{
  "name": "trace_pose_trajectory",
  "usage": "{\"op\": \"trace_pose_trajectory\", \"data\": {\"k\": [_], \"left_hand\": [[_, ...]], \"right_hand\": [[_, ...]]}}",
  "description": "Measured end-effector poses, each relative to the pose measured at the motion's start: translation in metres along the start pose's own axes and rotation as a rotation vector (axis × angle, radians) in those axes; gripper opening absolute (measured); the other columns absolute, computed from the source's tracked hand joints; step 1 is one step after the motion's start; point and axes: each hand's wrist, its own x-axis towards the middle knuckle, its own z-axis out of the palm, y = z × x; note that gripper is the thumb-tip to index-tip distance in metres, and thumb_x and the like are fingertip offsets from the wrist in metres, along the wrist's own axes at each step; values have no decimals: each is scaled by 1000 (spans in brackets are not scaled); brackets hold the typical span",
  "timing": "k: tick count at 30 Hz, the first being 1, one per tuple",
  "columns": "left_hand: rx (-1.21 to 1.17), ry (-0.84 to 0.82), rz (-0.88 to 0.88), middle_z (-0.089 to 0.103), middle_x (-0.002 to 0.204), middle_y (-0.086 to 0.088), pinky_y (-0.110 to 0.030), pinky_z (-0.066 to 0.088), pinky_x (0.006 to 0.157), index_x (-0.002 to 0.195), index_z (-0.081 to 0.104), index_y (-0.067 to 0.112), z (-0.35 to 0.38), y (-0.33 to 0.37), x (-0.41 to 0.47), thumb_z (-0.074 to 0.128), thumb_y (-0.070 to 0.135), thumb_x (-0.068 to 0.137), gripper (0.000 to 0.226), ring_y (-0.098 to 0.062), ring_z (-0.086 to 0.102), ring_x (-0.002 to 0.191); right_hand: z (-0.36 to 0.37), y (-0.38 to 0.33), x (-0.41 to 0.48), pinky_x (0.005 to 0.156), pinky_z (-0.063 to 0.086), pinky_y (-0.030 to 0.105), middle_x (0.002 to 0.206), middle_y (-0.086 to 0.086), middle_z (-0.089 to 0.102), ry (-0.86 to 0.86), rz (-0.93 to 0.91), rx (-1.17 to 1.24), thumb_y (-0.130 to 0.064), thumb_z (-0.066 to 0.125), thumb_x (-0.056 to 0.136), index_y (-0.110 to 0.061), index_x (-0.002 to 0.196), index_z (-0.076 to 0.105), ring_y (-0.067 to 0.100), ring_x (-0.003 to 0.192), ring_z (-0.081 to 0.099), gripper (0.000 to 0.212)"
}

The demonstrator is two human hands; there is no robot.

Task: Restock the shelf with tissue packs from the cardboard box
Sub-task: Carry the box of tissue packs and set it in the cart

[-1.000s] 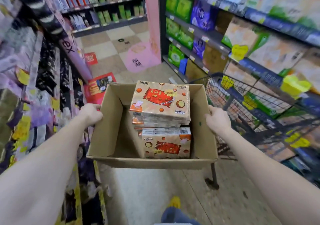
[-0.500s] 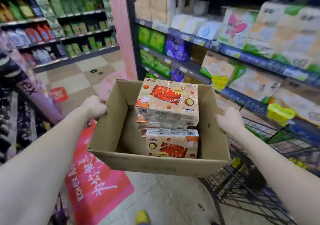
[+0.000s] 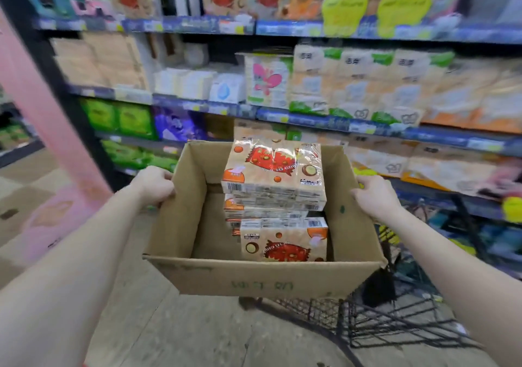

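1. Tissue packs (image 3: 273, 173) stacked inside the cardboard box (image 3: 262, 279), against its right wall and far edge; one more pack (image 3: 284, 239) upright at the near edge, left half of the floor bare.
2. None lifted out at present; judging by that, restocking barely begun, every visible pack left to shelve.
3. Left hand (image 3: 154, 184) curled closed over the box's left rim, right hand (image 3: 374, 194) closed over the right rim; packs between both grips, touched by neither.
4. Box held in the air above a wire cart (image 3: 375, 324).
5. Beyond, the shelf (image 3: 310, 29), matching red-printed packs on its top row.
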Motion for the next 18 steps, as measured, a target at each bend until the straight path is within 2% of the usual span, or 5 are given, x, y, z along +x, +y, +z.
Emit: {"op": "trace_pose_trajectory", "data": {"k": [3,7,10,15,18], "left_hand": [[32,-53,60,76,77,-17,-22,49,42,93,79,8,20,30,48,63,-3,83,22,-25,63,52],[58,-127,119,75,71,-18,-25,49,41,92,80,7,64,65,107,64,-4,81,23,-24,59,46],[63,-174,137,73,67,-13,-25,47,38,93,81,9,103,85,144,65,-2,81,23,-19,57,38],[107,-262,126,77,86,-12,-28,53,45,106,71,20,161,116,184,70,4,86,26,-24,70,59],[119,-290,99,78,90,-9,-36,62,56,119,74,20,195,121,205,69,7,84,38,-25,75,68]], "right_hand": [[-10,19,15,47,31,29,61,1,57,43,66,-31,-15,60,93,-26,67,57,28,61,54,28],[-16,54,42,48,39,30,67,2,65,66,164,-55,-18,57,95,-22,92,71,24,64,61,15],[-13,83,66,55,49,35,75,5,68,64,215,-68,-18,55,95,-18,93,71,27,70,62,16],[8,134,103,54,45,34,92,11,74,14,252,-65,-15,54,98,-26,108,68,33,80,68,20],[27,164,121,58,53,39,89,12,73,-24,286,-67,-18,56,96,-26,94,64,31,73,63,11]]}}
